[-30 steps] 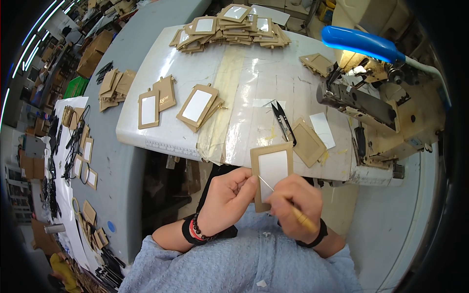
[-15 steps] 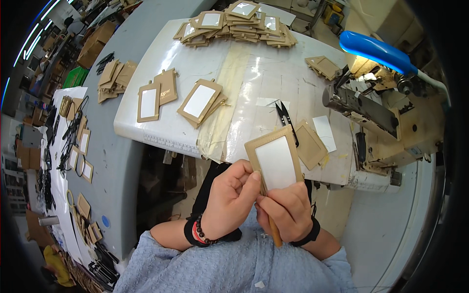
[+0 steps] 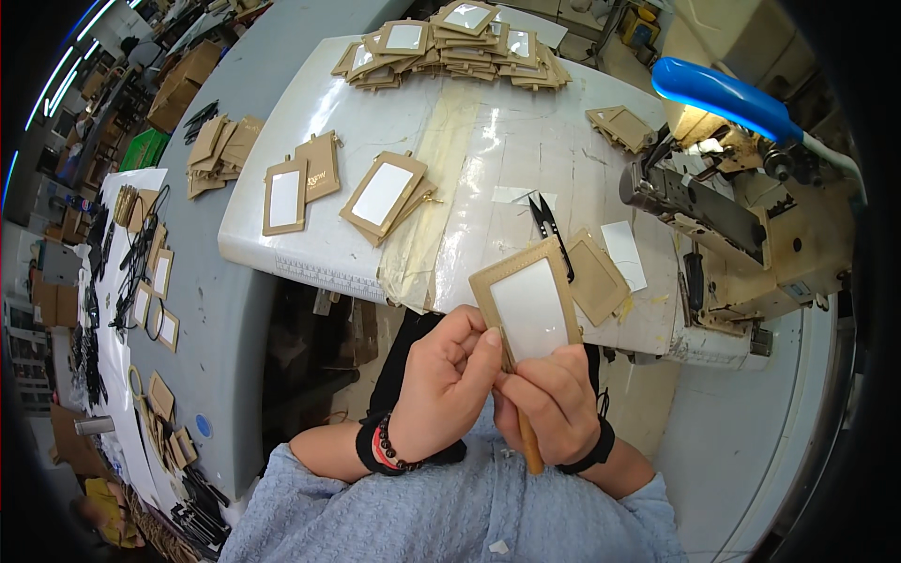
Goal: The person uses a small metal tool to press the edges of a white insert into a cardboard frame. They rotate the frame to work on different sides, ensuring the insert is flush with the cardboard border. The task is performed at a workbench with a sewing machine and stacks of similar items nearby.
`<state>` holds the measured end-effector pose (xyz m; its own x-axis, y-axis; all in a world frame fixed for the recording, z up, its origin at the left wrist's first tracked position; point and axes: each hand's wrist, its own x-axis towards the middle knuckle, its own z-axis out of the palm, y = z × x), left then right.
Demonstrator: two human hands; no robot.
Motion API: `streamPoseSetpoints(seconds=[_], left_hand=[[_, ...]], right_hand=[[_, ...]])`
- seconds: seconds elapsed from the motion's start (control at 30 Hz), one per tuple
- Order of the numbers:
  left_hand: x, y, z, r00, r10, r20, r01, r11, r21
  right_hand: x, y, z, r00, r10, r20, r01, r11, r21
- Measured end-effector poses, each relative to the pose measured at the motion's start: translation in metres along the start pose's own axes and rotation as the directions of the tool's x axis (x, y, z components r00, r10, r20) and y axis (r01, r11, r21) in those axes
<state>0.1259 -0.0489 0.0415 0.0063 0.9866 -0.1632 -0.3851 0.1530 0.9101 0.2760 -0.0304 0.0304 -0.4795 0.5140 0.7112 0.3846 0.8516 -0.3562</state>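
Between thumb and fingers, my left hand (image 3: 441, 380) grips the left edge of a tan badge holder (image 3: 481, 293) with a white window, tilted above the table's front edge. My right hand (image 3: 558, 403) is closed at the holder's lower end, around a tool with a wooden handle (image 3: 530, 443) that points down toward me. The tool's tip is hidden by my fingers. Just behind the holder lie black thread snips (image 3: 544, 218) and another tan holder piece (image 3: 597, 279). A white card (image 3: 623, 253) rests beside that piece.
A sewing machine (image 3: 732, 225) stands on the right under a blue lamp (image 3: 723, 98). Finished-looking holders (image 3: 450, 56) are heaped at the back, and several more (image 3: 380, 195) lie left of centre. A grey side table (image 3: 216, 338) carries cords and holder pieces.
My right fingers have shifted very slightly at the holder's lower end. Both hands keep their grip, and the rest of the table looks the same.
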Motion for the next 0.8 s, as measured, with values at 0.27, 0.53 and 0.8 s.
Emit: streamPoseSetpoints(seconds=[0.27,0.53,0.8], left_hand=[[-0.002,-0.004,-0.007,0.991,0.135,0.010,-0.125,0.887,0.445],[-0.003,0.004,-0.005,0.966,0.227,0.124,-0.253,0.739,0.624],[-0.001,-0.002,-0.004,0.999,-0.003,0.035,-0.003,0.984,0.176]], right_hand=[[0.011,0.002,-0.025,0.897,0.419,0.142,-0.428,0.737,0.523],[0.005,0.022,-0.031,0.554,0.605,0.572,-0.532,-0.272,0.802],[0.001,-0.004,-0.014,0.935,0.354,0.011,-0.323,0.842,0.433]])
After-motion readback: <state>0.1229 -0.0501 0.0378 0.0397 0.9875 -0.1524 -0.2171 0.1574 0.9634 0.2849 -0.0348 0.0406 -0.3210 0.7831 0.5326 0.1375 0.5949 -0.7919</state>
